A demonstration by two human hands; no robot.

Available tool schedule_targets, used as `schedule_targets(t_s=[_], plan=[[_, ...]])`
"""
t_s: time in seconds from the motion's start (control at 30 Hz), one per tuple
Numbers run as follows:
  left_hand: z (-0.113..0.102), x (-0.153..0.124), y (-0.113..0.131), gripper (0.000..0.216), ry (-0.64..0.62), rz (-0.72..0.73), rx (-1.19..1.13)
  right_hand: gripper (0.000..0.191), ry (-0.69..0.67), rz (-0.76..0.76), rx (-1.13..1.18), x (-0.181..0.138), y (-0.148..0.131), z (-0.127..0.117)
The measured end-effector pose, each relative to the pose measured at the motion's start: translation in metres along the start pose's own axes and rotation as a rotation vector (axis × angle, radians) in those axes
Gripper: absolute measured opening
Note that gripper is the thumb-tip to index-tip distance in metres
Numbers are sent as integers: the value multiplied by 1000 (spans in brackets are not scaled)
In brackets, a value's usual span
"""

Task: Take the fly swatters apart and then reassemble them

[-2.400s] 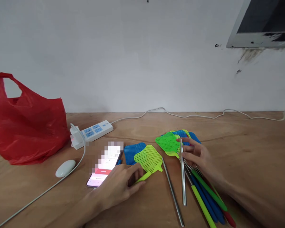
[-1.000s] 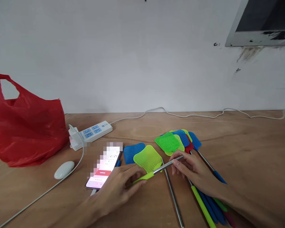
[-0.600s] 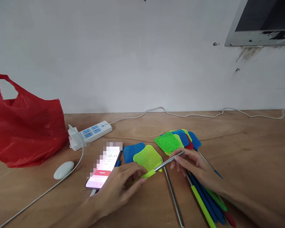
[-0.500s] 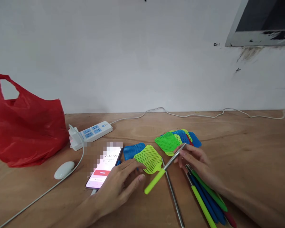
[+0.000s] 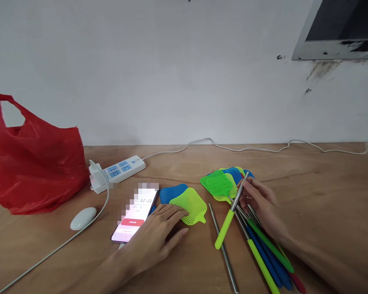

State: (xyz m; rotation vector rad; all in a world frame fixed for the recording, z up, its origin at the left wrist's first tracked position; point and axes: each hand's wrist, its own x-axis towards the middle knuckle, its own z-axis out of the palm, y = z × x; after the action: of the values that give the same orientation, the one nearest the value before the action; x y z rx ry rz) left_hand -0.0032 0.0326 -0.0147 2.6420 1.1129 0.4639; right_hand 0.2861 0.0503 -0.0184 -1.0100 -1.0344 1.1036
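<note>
My right hand (image 5: 262, 204) pinches the metal rod of a fly swatter handle (image 5: 225, 229) with a yellow-green grip. The rod's tip points up and away, and the grip slants down toward me. My left hand (image 5: 161, 228) rests palm down with fingers apart, its fingertips on a yellow-green mesh swatter head (image 5: 191, 204). Partly under that one lies a blue swatter head (image 5: 173, 193). Between my hands a loose metal rod (image 5: 223, 249) lies on the table. Below my right hand are several swatter handles (image 5: 268, 253) in green, blue, yellow-green and red.
A stack of swatter heads (image 5: 216, 182) lies beyond my right hand. Left of my left hand is a lit phone (image 5: 138, 212). Further left are a white mouse-shaped object (image 5: 83, 218), a power strip (image 5: 122, 169) and a red plastic bag (image 5: 37, 163). A white cable (image 5: 248, 149) runs along the wall.
My right hand has swung the yellow-green handle rightward and more upright, away from the swatter head. My left hand stays nearly in place, its fingers now flatter over the head.
</note>
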Motion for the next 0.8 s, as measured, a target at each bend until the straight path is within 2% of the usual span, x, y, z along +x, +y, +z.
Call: schedule_targets(t_s=[0.1, 0.23, 0.33, 0.47, 0.63, 0.8], plan=[[0, 0, 0, 25, 25, -25, 25, 32, 73, 14, 77, 3, -4, 1], [3, -1, -3, 29, 75, -16, 60, 35, 70, 111, 166, 5, -7, 3], [3, -1, -5, 37, 43, 22, 82, 36, 62, 145, 175, 5, -7, 3], [2, -1, -3, 38, -9, 39, 72, 36, 11, 156, 138, 3, -8, 4], [1, -1, 0, 37, 19, 3, 87, 37, -49, 167, 49, -1, -11, 7], [6, -3, -7, 60, 24, -13, 143, 40, -123, 158, -38, -1, -8, 7]])
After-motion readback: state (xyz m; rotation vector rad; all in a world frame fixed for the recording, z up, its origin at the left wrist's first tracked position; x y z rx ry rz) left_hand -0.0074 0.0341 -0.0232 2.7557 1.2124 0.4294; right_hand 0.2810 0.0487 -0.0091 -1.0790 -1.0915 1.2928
